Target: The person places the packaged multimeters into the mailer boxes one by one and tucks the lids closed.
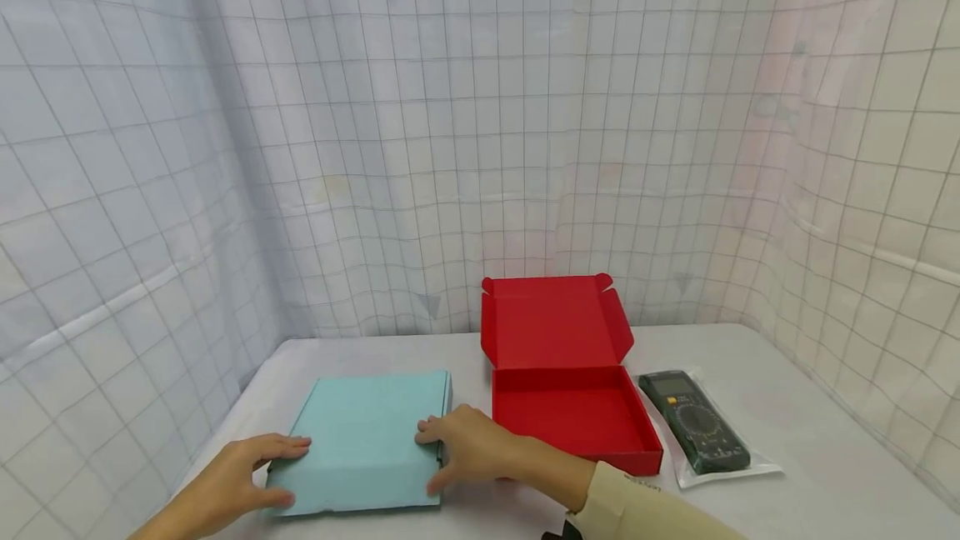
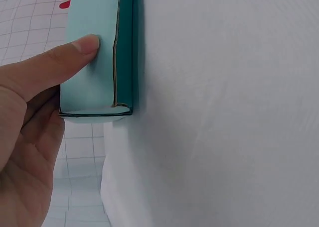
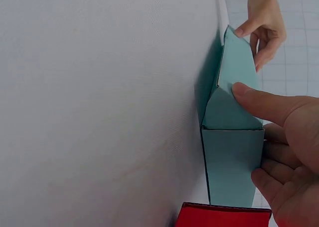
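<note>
A closed teal cardboard box (image 1: 367, 440) lies flat on the white table (image 1: 787, 357) near its front left. My left hand (image 1: 288, 469) grips the box's near left corner, thumb (image 2: 82, 45) on the lid and fingers at the front edge. At the near right corner my right hand (image 1: 435, 457) holds the box too, thumb (image 3: 259, 102) on the lid and fingers against the side wall (image 3: 232, 157). In the right wrist view the left hand (image 3: 261, 23) shows at the box's far end.
An open red box (image 1: 573, 411) with its lid raised stands just right of the teal one. A dark green multimeter in a plastic bag (image 1: 693, 422) lies further right. Gridded white sheeting (image 1: 480, 123) walls in the table on three sides.
</note>
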`<state>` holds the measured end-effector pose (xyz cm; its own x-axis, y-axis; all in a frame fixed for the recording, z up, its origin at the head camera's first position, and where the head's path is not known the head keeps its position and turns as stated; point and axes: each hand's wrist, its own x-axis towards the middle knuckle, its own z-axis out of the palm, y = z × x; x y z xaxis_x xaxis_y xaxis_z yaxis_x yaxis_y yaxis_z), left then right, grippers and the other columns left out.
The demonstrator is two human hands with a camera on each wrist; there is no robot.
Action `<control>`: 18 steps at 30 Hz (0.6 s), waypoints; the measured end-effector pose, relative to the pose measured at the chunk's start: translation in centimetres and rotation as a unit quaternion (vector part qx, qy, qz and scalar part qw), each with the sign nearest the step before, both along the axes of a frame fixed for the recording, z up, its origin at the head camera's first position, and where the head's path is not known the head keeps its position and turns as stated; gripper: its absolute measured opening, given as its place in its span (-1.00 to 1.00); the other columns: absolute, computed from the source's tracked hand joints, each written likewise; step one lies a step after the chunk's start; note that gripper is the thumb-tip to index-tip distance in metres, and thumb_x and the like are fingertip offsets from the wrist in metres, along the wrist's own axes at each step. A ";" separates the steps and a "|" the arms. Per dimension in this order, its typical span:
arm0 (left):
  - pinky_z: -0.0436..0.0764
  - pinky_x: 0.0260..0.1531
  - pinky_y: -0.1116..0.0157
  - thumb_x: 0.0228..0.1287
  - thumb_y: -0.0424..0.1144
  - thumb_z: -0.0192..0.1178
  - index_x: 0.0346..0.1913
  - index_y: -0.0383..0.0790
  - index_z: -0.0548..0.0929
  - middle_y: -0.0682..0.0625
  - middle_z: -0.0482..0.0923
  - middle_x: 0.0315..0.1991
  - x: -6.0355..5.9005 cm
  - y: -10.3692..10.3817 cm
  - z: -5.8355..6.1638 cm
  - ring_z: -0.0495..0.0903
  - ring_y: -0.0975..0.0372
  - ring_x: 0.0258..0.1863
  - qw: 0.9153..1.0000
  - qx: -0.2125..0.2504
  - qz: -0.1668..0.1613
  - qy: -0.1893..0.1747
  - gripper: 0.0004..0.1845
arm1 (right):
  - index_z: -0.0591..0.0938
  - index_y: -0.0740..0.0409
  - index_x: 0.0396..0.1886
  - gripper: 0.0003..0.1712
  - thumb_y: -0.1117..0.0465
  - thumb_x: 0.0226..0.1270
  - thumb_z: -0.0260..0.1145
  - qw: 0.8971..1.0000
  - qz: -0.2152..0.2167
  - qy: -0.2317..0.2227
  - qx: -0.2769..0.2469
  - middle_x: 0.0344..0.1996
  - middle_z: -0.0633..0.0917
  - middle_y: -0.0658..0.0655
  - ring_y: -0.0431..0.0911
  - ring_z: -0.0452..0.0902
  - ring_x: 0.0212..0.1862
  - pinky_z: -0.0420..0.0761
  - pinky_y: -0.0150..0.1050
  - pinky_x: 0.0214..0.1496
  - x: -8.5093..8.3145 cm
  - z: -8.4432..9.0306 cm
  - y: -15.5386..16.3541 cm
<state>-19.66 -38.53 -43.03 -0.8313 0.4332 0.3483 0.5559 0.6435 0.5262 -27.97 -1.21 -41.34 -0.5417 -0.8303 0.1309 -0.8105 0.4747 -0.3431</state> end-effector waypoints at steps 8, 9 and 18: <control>0.45 0.02 0.68 -0.04 -0.02 0.62 0.04 -0.38 0.74 -0.04 0.72 0.09 0.1 0.4 -0.1 0.47 0.58 0.16 0.998 -0.008 0.018 0.054 -0.37 | 0.68 0.01 0.32 -0.23 -0.05 0.09 0.69 1.000 0.005 0.019 -0.003 0.27 0.63 -0.10 -0.34 0.46 0.31 0.48 -0.39 0.06 -0.2 -0.2 -0.1; 0.45 0.02 0.68 -0.05 -0.05 0.63 0.03 -0.39 0.74 -0.05 0.72 0.08 0.1 0.4 -0.2 0.47 0.58 0.16 0.998 -0.007 0.016 0.056 -0.38 | 0.68 0.01 0.32 -0.23 -0.05 0.09 0.69 1.000 0.006 0.021 -0.005 0.26 0.63 -0.10 -0.34 0.46 0.31 0.48 -0.39 0.07 -0.1 -0.2 -0.1; 0.47 -0.02 0.68 -0.18 -0.22 0.67 -0.02 -0.42 0.75 -0.13 0.73 0.02 -0.2 0.6 -0.7 0.54 0.52 0.09 0.997 0.003 0.013 0.072 -0.41 | 0.66 -0.01 0.33 -0.23 -0.04 0.10 0.68 1.000 0.000 0.024 -0.009 0.27 0.62 -0.10 -0.35 0.46 0.31 0.51 -0.32 0.15 0.1 -0.4 0.0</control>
